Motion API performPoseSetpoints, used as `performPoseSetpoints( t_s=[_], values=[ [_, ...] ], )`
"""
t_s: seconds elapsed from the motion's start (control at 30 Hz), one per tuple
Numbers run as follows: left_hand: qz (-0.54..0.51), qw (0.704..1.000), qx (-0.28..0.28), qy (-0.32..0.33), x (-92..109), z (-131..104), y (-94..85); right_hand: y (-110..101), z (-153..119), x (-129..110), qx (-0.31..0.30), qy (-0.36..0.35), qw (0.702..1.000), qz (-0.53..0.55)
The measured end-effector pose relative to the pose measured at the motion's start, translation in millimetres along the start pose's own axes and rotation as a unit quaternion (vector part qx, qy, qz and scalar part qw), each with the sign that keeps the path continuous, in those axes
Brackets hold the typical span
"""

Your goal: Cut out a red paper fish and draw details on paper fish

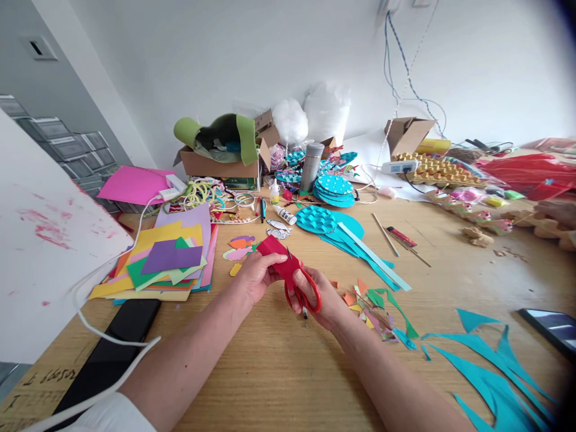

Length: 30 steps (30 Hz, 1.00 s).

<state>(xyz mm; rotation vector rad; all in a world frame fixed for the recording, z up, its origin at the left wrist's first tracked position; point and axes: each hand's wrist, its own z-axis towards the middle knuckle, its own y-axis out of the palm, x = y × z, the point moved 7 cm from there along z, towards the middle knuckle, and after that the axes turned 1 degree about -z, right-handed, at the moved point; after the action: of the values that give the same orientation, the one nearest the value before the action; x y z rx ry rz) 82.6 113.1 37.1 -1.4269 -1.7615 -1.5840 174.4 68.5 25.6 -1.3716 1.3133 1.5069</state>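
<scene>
A piece of red paper [272, 247] is pinched in my left hand [260, 275], thumb on top. My right hand [317, 295] grips red-handled scissors [318, 298], whose blades lie at the red paper, partly hidden by it. Both hands are close together above the wooden table [252, 372]. Just beyond them lie small fish-shaped paper cutouts [238, 253] in pink, orange, purple and yellow, and black-and-white fish shapes [278, 229]. Coloured paper scraps [375, 306] are scattered to the right of my right hand.
Stacked coloured paper [171, 258] and a black phone [117, 336] lie left. Blue discs and strips [342, 231], a grey bottle [311, 167] and a cardboard box [225, 175] stand behind. Blue offcuts [486, 366] and another phone [553, 327] are at right.
</scene>
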Motion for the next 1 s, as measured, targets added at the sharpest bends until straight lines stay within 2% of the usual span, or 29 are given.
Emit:
performPoseSetpoints(
  t_s=[0.3, 0.63, 1.0],
  values=[
    [0.005, 1.000, -0.009, -0.002, 1.3, -0.3, 1.0, -0.7, 0.1, 0.7, -0.004, 0.002, 1.000, 0.007],
    [0.016, 1.000, 0.014, 0.014, 2.0, 1.0, -4.0, -1.0, 0.2, 2.5, -0.002, 0.010, 1.000, -0.018],
    [0.016, 1.000, 0.013, 0.010, 1.3, 1.5, -5.1, 0.8, -0.8, -1.0, -0.003, 0.005, 1.000, -0.012]
  ],
)
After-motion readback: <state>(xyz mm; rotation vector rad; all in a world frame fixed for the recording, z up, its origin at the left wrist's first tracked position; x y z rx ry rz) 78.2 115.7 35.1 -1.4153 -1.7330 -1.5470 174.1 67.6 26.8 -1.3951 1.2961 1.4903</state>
